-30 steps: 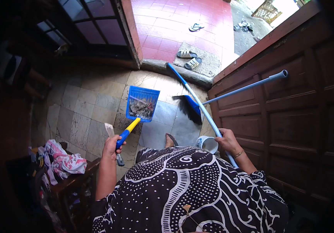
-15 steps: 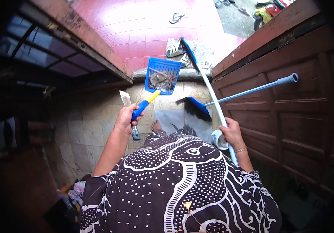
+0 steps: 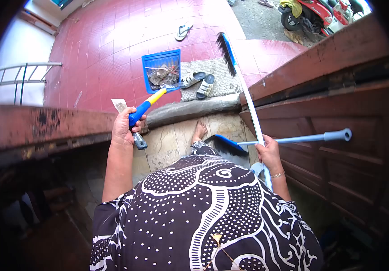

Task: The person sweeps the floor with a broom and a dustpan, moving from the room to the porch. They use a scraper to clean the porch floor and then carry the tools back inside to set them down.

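Left hand (image 3: 124, 128) grips the dustpan (image 3: 175, 56) and, apparently, a scraper (image 3: 120, 105); right hand (image 3: 269, 153) grips the broom (image 3: 244, 90)

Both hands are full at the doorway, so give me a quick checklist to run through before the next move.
1. Left hand grip: ok, wrapped round the dustpan handle, with a scraper held alongside.
2. Load: ok, debris lies inside the dustpan.
3. Right hand grip: ok, closed on the broom handle.
4. Footing ahead: not ok, sandals lie on the doormat just past the step.
5. Second broom against the door: cannot tell whether it touches the held broom.
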A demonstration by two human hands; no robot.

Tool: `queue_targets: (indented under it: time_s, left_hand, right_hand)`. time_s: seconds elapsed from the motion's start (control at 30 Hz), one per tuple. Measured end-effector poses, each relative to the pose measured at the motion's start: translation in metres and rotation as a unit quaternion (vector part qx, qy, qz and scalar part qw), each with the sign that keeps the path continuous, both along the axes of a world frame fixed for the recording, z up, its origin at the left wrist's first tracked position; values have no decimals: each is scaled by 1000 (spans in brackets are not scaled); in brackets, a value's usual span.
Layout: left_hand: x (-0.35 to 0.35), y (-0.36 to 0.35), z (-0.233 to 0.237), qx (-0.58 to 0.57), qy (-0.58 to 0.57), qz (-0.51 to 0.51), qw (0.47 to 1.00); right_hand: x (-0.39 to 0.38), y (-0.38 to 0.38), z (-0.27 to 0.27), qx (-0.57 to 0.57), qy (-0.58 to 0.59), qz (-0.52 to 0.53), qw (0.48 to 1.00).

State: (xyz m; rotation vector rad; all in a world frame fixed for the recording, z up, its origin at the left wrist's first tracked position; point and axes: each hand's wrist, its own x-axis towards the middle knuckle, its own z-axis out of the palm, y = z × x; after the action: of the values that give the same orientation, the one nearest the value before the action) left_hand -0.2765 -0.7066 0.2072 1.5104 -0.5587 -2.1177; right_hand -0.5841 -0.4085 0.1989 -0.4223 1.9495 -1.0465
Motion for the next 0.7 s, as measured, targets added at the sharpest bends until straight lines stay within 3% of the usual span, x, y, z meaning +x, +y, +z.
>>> queue_targets:
  time_s: [0.37, 0.7]
  left_hand:
    - [-55, -110, 8, -32, -19, 79, 996]
    - [-135, -197, -3, -7, -55, 45, 997]
  right_hand:
    - [-85, -119, 19, 59, -27, 56, 996]
    - [-129, -183, 23, -2, -68, -17, 998]
